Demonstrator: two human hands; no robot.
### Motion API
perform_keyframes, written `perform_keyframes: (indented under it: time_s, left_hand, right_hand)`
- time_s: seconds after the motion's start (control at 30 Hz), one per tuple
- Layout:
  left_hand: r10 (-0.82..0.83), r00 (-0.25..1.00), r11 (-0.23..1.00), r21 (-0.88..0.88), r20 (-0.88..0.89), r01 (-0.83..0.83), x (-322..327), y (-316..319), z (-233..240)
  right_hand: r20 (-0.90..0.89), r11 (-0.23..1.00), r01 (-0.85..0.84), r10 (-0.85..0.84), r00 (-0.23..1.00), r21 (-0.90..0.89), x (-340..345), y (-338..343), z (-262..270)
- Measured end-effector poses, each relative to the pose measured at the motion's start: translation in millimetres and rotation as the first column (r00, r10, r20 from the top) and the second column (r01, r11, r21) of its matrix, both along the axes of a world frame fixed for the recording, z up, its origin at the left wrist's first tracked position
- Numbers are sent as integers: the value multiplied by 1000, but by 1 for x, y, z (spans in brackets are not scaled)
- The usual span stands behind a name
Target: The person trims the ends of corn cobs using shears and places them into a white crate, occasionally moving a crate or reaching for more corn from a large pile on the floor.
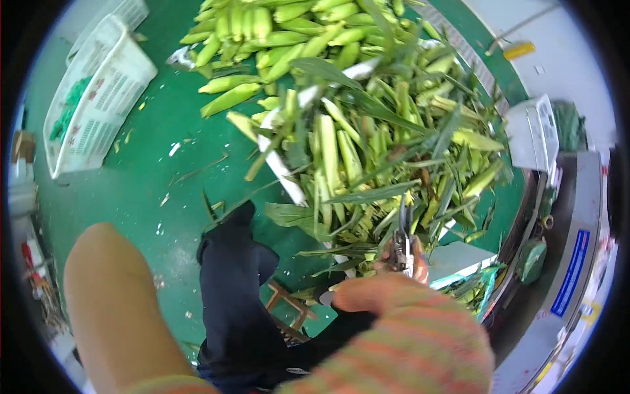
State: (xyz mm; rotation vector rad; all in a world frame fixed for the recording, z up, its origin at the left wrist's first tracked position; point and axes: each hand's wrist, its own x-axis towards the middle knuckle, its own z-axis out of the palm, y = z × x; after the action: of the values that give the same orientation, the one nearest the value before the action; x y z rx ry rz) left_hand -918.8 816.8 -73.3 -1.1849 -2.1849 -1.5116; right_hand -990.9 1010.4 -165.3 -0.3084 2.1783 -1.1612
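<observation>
My right hand (381, 290), below a striped sleeve, grips a pair of pruning shears (404, 256). The blades point away from me, over a heap of green corn husks, leaves and stalks (354, 162). How far apart the blades are is hard to make out. Under that heap runs a white frame or rim (280, 172), mostly covered. Beyond it lies a large pile of corn ears in the husk (290, 39). My left arm (115, 290) shows bare at the lower left, but the left hand is out of view.
On the green floor (167, 207) are scattered husk scraps. A white plastic crate (103, 98) with green netting stands at the left. My dark-trousered leg (226, 300) is beside a small wooden stool (290, 305). A grey machine (566, 236) runs along the right, near a white container (531, 133).
</observation>
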Motion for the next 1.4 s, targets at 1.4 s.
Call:
perform_keyframes:
  time_s: [1.4]
  left_hand:
    - [-558, -376, -315, -608, 740, -729, 242, -611, 9]
  right_hand:
    - [132, 773, -518, 508, 851, 366, -314, -783, 166]
